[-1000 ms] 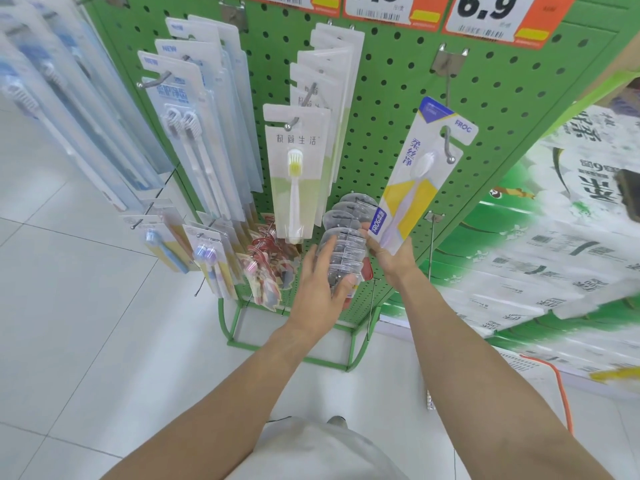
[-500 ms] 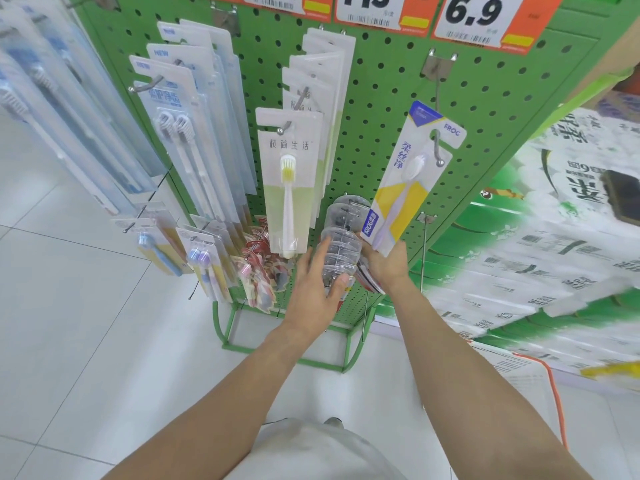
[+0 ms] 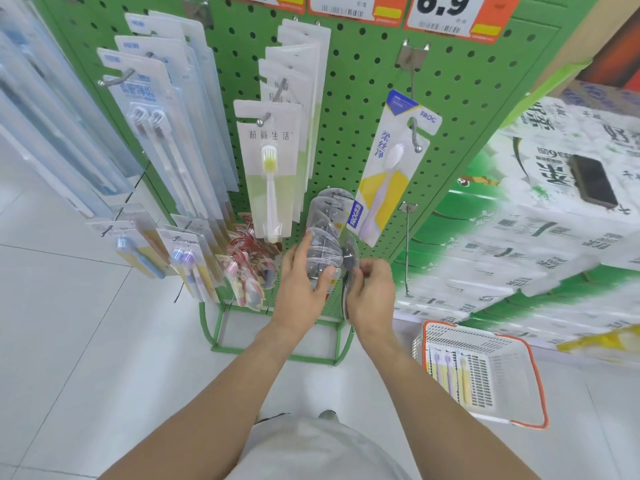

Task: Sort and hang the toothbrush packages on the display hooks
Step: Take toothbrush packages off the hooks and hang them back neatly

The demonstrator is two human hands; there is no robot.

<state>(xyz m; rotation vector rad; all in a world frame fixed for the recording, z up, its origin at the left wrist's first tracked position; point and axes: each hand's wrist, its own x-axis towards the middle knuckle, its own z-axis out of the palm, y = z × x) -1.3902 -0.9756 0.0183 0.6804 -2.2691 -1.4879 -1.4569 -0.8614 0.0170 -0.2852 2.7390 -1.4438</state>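
No longer holds the FROG package by its bottom edge, as half a second ago; leaves it hanging free and tilted on the long hook at the upper right of the green pegboard. Counts as one package hung, judging by that release.

Moves the right hand down and across to the clear round packs on the lower hook, just beside the package's bottom corner. Pinches the edge of the rearmost pack there between thumb and curled fingers. Keeps the left hand where it was, fingers and thumb wrapped round the front of the same stack. Looks like tidying or shifting that stack next, not fetching a new package.

Further out, to the lower right on the floor: a white basket with an orange rim, more toothbrush packages lying inside, so sorting is far from finished. Bare thin hook just right of the hands, free to take stock. Left of the stack, a white-and-yellow brush package heading its own full row, then denser rows of blue-white packs. Price tags along the top edge; stacked tissue packs off to the right.

In the way: crowding of the round packs against the hung package's lower end, easy to knock askew.
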